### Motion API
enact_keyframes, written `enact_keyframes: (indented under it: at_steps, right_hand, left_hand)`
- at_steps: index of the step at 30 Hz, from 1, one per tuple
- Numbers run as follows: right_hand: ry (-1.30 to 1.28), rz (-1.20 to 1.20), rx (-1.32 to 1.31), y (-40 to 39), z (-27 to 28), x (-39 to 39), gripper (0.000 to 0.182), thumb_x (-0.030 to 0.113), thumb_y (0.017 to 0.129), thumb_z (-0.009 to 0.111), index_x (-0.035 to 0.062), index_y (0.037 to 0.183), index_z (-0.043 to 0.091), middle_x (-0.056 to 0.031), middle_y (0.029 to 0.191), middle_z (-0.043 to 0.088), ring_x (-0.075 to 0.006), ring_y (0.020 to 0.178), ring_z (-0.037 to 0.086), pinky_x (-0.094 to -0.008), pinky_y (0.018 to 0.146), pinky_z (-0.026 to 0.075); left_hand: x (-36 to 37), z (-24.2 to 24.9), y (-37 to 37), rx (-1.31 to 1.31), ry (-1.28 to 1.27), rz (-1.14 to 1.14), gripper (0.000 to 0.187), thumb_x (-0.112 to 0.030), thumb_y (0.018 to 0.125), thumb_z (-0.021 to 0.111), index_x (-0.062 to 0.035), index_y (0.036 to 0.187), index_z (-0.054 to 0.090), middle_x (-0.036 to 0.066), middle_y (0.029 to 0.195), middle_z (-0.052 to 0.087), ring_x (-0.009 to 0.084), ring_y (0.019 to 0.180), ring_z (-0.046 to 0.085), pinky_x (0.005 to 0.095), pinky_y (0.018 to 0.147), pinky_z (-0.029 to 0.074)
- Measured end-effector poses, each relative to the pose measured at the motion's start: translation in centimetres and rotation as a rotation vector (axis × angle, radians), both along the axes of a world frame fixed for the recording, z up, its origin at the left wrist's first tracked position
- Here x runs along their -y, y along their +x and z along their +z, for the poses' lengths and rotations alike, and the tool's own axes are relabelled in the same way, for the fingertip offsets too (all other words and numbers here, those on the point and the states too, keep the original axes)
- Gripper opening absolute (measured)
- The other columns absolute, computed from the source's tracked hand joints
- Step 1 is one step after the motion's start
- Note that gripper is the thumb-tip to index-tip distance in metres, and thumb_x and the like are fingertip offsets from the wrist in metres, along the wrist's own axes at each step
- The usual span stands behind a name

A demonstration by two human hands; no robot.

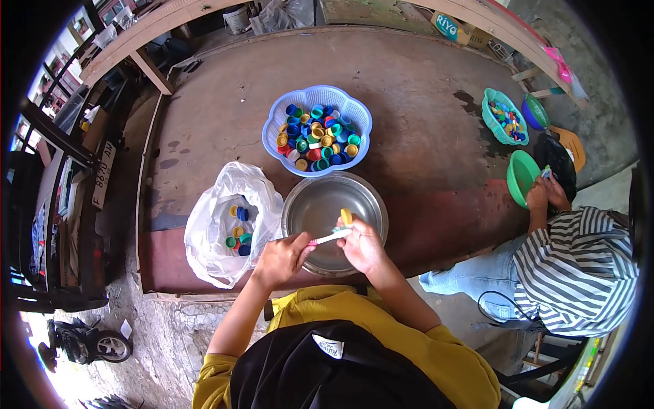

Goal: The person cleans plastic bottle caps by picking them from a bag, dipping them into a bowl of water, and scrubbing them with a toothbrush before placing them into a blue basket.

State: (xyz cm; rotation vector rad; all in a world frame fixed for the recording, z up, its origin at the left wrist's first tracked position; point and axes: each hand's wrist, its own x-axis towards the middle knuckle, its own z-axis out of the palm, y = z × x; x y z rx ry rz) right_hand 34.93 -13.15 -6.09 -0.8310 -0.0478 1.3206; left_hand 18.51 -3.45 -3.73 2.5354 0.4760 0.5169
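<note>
Two baskets: one blue basket (270, 129) inward from the near edge of the counter (422, 102), one turquoise basket (488, 117) by its right edge. Two bowls of plain kind: one metal bowl (300, 253) at the near edge, one green bowl (522, 178) at the right. One white plastic bag (204, 225) at the near left corner, with about seven caps (238, 232) visible inside; some overlap, so the exact number is unclear. Both baskets hold dozens of caps, too heaped to count. One yellow cap (347, 217) in the right hand (361, 247), one white-handled tool (331, 237) in the left hand (285, 259). One co-worker (579, 262), two co-worker's hands (547, 193)
</note>
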Motion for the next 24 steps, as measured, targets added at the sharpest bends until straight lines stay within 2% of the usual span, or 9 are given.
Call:
enact_keyframes:
  at_steps: [2, 3, 6, 10, 13, 16, 17, 21, 24]
  right_hand:
    - [-0.005, -0.012, 0.076, 0.9, -0.4, 0.0, 0.007, 0.023, 0.086, 0.048, 0.0175, 0.081, 0.049, 0.0059, 0.086, 0.055, -0.0059, 0.077, 0.047, -0.023, 0.062, 0.033]
    - [-0.008, 0.008, 0.062, 1.0, -0.6, 0.1, 0.013, 0.019, 0.084, 0.049, 0.0143, 0.095, 0.054, 0.0012, 0.092, 0.057, -0.0095, 0.085, 0.049, -0.0258, 0.065, 0.04]
    - [0.019, -0.107, 0.117, 0.4, -0.6, 0.0, 0.01, 0.019, 0.087, 0.05, 0.0137, 0.095, 0.054, -0.0002, 0.094, 0.058, -0.0101, 0.085, 0.051, -0.0254, 0.068, 0.042]
    - [0.068, -0.141, 0.152, 0.4, 0.0, -0.3, 0.011, 0.013, 0.085, 0.056, 0.0088, 0.093, 0.051, -0.0032, 0.091, 0.058, -0.0118, 0.073, 0.055, -0.0237, 0.065, 0.043]
    - [0.141, -0.125, 0.527, 1.2, -1.1, -0.3, 0.02, 0.007, 0.082, 0.059, 0.0065, 0.1, 0.052, -0.0047, 0.088, 0.058, -0.0127, 0.075, 0.057, -0.0231, 0.064, 0.045]
    - [0.135, -0.156, 1.524, 1.7, -0.8, -0.4, 0.031, 0.001, 0.078, 0.06, 0.0024, 0.107, 0.05, -0.0063, 0.085, 0.058, -0.0128, 0.074, 0.058, -0.0232, 0.06, 0.046]
    - [0.193, -0.155, 1.521, 1.6, -0.7, -0.6, 0.047, -0.005, 0.073, 0.06, 0.0002, 0.118, 0.046, -0.007, 0.081, 0.059, -0.013, 0.069, 0.058, -0.0236, 0.057, 0.045]
    - [0.141, -0.247, 1.494, 1.8, 1.0, 0.0, 0.065, -0.006, 0.07, 0.061, 0.0002, 0.129, 0.034, -0.0084, 0.077, 0.061, -0.0164, 0.067, 0.06, -0.0252, 0.061, 0.047]
    - [0.127, -0.176, 1.611, 1.4, 2.4, 0.2, 0.068, -0.005, 0.069, 0.062, -0.0006, 0.13, 0.033, -0.0088, 0.077, 0.06, -0.0177, 0.067, 0.059, -0.0268, 0.065, 0.048]
  left_hand:
    - [-0.1, 0.2, -0.1, -0.065, 0.031, 0.038, 0.014, -0.021, 0.086, 0.054, -0.008, 0.082, 0.05, 0.011, 0.064, 0.058, 0.0303, 0.053, 0.057, 0.0373, 0.045, 0.045]
    - [-0.3, 0.4, -0.2, -0.048, 0.032, 0.045, 0.014, -0.021, 0.086, 0.054, -0.0078, 0.081, 0.05, 0.011, 0.064, 0.057, 0.0302, 0.053, 0.057, 0.0374, 0.045, 0.045]
    - [-0.1, 0.7, -0.4, -0.014, -0.012, 0.063, 0.012, -0.017, 0.086, 0.053, -0.0056, 0.081, 0.051, 0.014, 0.063, 0.056, 0.0316, 0.053, 0.057, 0.0382, 0.045, 0.043]
    - [0.2, 1.0, -1.0, -0.041, -0.116, 0.103, 0.01, -0.014, 0.086, 0.052, -0.0037, 0.083, 0.051, 0.016, 0.061, 0.055, 0.0342, 0.054, 0.056, 0.0404, 0.047, 0.042]
    - [0.5, 0.9, -1.1, -0.036, -0.177, 0.157, 0.011, -0.014, 0.087, 0.051, -0.0033, 0.085, 0.051, 0.018, 0.059, 0.054, 0.0367, 0.056, 0.056, 0.0425, 0.048, 0.042]
    - [1.0, 0.1, -0.8, 0.022, -0.181, 0.121, 0.013, -0.019, 0.088, 0.049, -0.0063, 0.086, 0.049, 0.017, 0.059, 0.055, 0.0362, 0.053, 0.055, 0.0423, 0.045, 0.043]
    - [1.3, -0.1, -0.5, 0.042, -0.144, 0.093, 0.013, -0.019, 0.089, 0.049, -0.0063, 0.086, 0.049, 0.017, 0.058, 0.055, 0.0367, 0.053, 0.055, 0.0431, 0.045, 0.043]
    - [0.6, -0.8, -0.8, -0.089, -0.215, 0.263, 0.014, -0.02, 0.09, 0.047, -0.0056, 0.088, 0.048, 0.019, 0.059, 0.054, 0.0389, 0.054, 0.055, 0.0452, 0.046, 0.041]
    - [1.6, 0.7, -0.5, -0.032, -0.28, 0.129, 0.015, -0.02, 0.09, 0.047, -0.0052, 0.088, 0.048, 0.021, 0.06, 0.054, 0.0395, 0.056, 0.055, 0.0459, 0.047, 0.041]
